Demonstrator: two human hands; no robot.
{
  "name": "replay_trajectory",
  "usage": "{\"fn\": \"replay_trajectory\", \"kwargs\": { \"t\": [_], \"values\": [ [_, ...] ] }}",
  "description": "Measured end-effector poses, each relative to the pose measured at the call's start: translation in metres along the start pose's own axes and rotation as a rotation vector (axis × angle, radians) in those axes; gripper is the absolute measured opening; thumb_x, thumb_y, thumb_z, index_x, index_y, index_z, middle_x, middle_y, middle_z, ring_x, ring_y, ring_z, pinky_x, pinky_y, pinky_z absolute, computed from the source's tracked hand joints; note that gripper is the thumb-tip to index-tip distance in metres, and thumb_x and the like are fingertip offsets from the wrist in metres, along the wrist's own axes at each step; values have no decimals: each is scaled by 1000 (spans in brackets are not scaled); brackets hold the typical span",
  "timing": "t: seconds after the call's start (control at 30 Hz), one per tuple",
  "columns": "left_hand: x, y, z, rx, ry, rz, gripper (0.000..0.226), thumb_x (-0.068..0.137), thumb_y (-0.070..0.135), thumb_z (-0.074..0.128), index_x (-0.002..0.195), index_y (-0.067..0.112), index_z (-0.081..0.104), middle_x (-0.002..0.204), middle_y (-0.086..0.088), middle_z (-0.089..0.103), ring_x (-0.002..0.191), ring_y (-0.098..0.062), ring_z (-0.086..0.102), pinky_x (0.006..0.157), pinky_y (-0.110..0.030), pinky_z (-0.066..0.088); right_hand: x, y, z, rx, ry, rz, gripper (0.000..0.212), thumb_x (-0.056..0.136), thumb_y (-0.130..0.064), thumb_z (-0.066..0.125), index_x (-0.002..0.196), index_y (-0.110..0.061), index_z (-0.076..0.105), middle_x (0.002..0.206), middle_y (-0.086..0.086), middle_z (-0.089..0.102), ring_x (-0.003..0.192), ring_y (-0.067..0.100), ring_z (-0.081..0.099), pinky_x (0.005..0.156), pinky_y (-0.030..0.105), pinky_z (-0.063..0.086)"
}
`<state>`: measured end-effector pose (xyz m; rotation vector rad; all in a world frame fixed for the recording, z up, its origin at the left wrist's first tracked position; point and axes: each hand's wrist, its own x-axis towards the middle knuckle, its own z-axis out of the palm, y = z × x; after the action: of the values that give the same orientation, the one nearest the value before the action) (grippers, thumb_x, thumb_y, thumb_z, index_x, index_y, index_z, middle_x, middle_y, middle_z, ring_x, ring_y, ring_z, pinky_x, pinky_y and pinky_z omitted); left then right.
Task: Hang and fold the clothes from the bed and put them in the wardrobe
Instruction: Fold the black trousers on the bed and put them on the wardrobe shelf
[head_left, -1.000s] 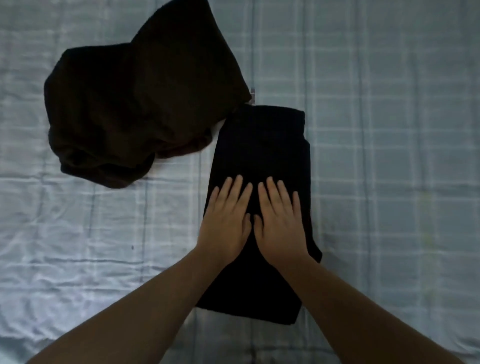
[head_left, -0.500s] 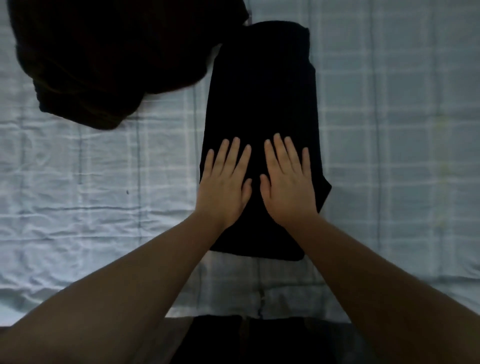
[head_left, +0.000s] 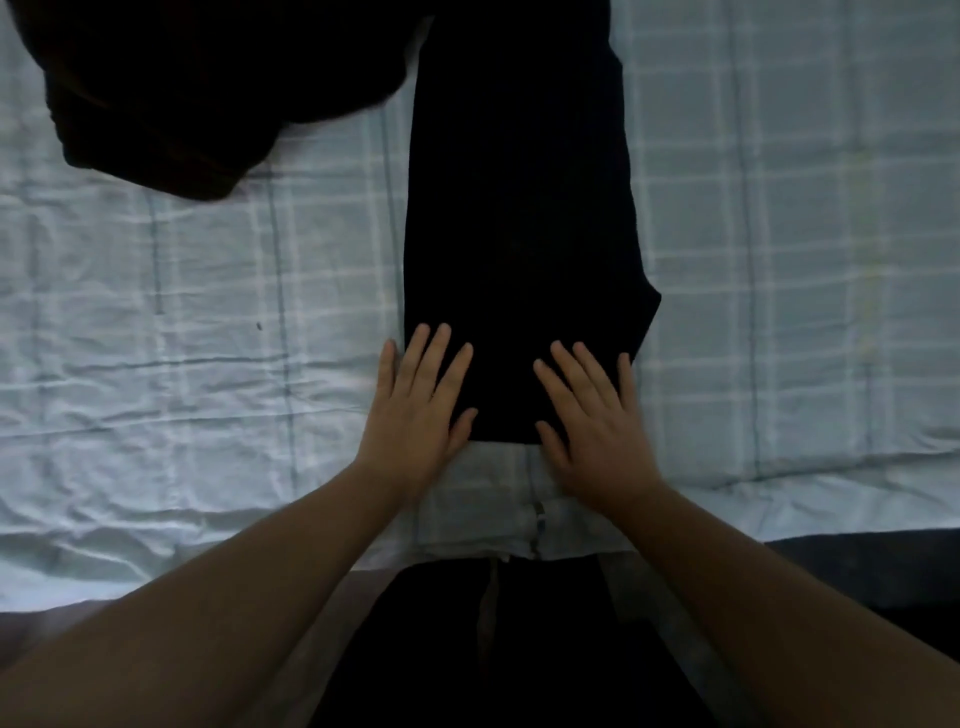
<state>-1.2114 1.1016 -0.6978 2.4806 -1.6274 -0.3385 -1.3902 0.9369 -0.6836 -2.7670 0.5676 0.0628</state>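
Evidently the work was only partly done. One black garment (head_left: 519, 218) lay folded into a long strip on the checked bedsheet (head_left: 182, 312), its near end by the bed's front edge. Both hands lay flat on that end, fingers straight, gripping nothing: the left hand (head_left: 415, 410) on its left corner, the right hand (head_left: 592, 426) on its right. Left of the strip's far end, touching it, a dark crumpled garment (head_left: 171, 93) still awaited folding. No wardrobe showed; nothing seemed stored yet.
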Motion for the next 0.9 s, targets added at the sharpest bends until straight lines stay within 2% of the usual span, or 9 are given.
{"fn": "replay_trajectory", "kwargs": {
  "t": [0.1, 0.17, 0.3, 0.43, 0.57, 0.63, 0.77, 0.9],
  "values": [
    [-21, -13, 1, -48, -34, 291, 55, 98, 37, 49, 148, 13, 45, 157, -10, 39, 149, -28, 28, 123, -50, 18, -26, 7, 0, -31, -15, -162, 50, 99, -32, 49, 147, -18, 50, 157, 6, 42, 148, 27, 33, 119, 61, 22],
    [-30, -23, 6, -49, -84, 372, 51, 101, 36, 47, 147, 15, 47, 154, -6, 44, 147, -25, 31, 124, -45, 16, -38, 13, 5, -65, -70, -169, 48, 101, -31, 46, 147, -19, 50, 156, 6, 44, 148, 28, 34, 119, 58, 24],
    [-23, -38, 1, -40, -106, 378, 47, 101, 32, 49, 146, 17, 49, 153, -4, 46, 145, -23, 37, 122, -49, 20, -32, 23, 7, -51, -130, -120, 51, 100, -31, 44, 150, -19, 45, 158, 6, 40, 148, 28, 32, 120, 54, 26],
    [-13, -52, -13, -10, -161, 372, 59, 92, 26, 46, 151, 17, 42, 157, -5, 40, 147, -24, 34, 121, -50, 20, -17, 32, -5, -54, -211, -76, 61, 91, -33, 48, 151, -21, 44, 160, 3, 38, 149, 26, 31, 118, 50, 29],
    [-9, -48, -16, -70, -122, 301, 65, 86, 13, 65, 147, 14, 46, 153, -8, 46, 144, -26, 39, 118, -51, 28, -6, 35, -12, -15, -215, -60, 70, 77, -19, 61, 146, -20, 50, 154, 4, 46, 141, 26, 41, 111, 46, 36],
    [-10, -43, -17, -114, -85, 276, 67, 82, 8, 69, 146, 11, 47, 150, -11, 48, 141, -27, 43, 117, -52, 29, -7, 35, -14, -57, -216, -54, 73, 76, -13, 67, 146, -19, 50, 153, 4, 48, 140, 25, 43, 112, 48, 34],
    [-27, -31, -32, -55, -46, 281, 63, 88, 12, 55, 149, 11, 41, 155, -11, 42, 145, -26, 37, 121, -56, 17, -27, 29, -32, -174, -172, -63, 66, 87, -15, 56, 152, -19, 42, 156, 3, 44, 146, 24, 37, 120, 58, 19],
    [-48, -14, -49, -59, -65, 417, 53, 97, 15, 40, 149, 10, 40, 154, -10, 40, 145, -25, 35, 123, -48, 15, -58, 27, -54, -164, -169, -126, 66, 85, -10, 49, 150, -14, 43, 153, 7, 47, 144, 27, 40, 121, 50, 19]
  ]
}}
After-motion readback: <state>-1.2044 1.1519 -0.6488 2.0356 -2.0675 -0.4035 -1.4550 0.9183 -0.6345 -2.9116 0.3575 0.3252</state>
